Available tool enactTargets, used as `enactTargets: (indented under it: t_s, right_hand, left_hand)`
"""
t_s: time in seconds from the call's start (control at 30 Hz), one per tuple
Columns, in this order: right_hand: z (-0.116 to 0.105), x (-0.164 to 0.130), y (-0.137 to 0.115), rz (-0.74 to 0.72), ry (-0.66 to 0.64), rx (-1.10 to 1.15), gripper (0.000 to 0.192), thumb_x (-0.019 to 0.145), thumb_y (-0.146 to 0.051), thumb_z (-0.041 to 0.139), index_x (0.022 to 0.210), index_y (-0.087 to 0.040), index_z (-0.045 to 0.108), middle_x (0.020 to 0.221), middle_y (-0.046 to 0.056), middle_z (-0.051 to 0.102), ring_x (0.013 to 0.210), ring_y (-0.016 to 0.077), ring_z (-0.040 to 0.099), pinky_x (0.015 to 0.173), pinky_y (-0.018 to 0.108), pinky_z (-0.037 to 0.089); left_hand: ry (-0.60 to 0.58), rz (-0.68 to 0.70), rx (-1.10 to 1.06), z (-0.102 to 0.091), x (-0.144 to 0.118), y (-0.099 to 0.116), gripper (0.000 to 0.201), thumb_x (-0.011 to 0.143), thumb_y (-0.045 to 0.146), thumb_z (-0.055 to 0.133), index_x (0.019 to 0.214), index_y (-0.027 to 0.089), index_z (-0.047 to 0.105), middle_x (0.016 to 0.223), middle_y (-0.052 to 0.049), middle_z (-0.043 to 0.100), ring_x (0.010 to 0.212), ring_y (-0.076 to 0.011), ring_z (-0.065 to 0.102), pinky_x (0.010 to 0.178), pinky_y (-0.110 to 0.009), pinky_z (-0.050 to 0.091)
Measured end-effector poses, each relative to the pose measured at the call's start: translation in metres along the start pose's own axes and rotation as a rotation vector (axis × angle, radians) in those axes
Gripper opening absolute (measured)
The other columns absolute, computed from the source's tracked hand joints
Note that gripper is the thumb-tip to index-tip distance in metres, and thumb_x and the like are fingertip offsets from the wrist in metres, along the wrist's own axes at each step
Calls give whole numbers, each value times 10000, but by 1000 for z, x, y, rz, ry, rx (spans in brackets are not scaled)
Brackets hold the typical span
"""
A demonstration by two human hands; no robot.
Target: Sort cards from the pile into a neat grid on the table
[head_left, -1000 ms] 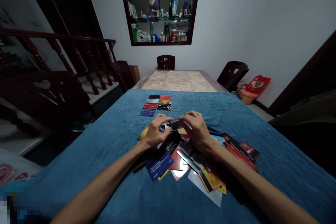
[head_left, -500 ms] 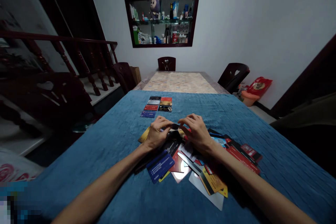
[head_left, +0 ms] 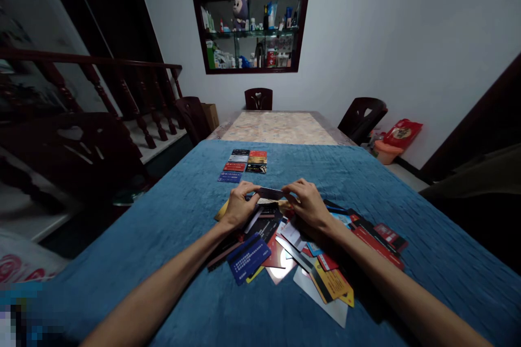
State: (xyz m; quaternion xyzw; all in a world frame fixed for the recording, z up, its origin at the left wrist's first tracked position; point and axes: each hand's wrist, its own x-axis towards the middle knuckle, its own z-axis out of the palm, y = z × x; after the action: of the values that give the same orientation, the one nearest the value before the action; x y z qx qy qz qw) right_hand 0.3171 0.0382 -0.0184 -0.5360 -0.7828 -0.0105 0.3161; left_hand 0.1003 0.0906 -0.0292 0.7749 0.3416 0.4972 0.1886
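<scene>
Pinching one dark card [head_left: 270,193] by its ends, left hand [head_left: 238,207] and right hand [head_left: 310,205], each grip closed

Dark card [head_left: 270,193] in my fingers; pile [head_left: 301,249] mixes navy, red, yellow, white, black; ribbed blue cloth [head_left: 171,217].

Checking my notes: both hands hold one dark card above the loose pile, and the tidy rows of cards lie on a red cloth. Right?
Not quite. The cloth is blue, as the head view shows. Left hand and right hand do hold one dark card above the loose pile; the tidy rows lie beyond.
</scene>
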Motion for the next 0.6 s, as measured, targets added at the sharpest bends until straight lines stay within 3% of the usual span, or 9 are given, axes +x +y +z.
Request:
enactTargets:
  t_s: [0.33, 0.6]
  right_hand:
    - [-5, 1, -2, -36, 31, -27, 182, 898, -168, 508, 951, -223, 673, 922, 64, 707, 905, 230, 538, 764, 344, 346]
    - [0, 0, -4, -120, 94, -197, 231, 928, -199, 506, 1119, -212, 635, 1016, 86, 692, 950, 242, 519, 802, 366, 343]
  left_hand:
    - [-44, 11, 50, -3, 1, -5, 162, 798, 93, 618, 873, 161, 744, 861, -51, 733, 816, -162, 662, 801, -295, 538]
    - [-48, -5, 59, -5, 1, -6, 164, 803, 95, 622, 883, 170, 744, 855, -40, 730, 795, -154, 664, 789, -283, 537]
